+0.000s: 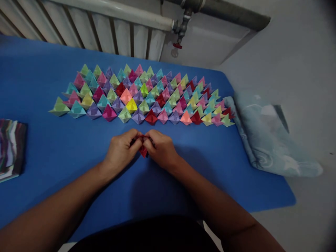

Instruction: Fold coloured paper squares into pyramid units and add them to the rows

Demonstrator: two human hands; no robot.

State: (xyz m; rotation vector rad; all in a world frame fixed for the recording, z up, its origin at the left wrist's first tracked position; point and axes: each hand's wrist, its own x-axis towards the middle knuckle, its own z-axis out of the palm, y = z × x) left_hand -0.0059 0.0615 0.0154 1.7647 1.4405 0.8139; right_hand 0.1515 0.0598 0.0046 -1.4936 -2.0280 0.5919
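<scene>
Blue counter (86,157) beside white radiator (123,36), red-handled valve (177,45) and pale wall (296,63), rows of colorful paper boats (144,106), folded blanket (273,140) at right, fingers of left hand (121,148) and right hand (162,147) pinching red folded paper (143,150) between them, before the rows.

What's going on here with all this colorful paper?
A person seated or standing at a blue table is pinching a small piece of red paper between the fingertips of the left hand and right hand, which meet close together. Just beyond the hands, many folded paper boats stand in staggered rows, in green, pink, purple, blue, yellow and red. A stack lies off to the left, and a folded pale blue cloth lies on the right.
</scene>
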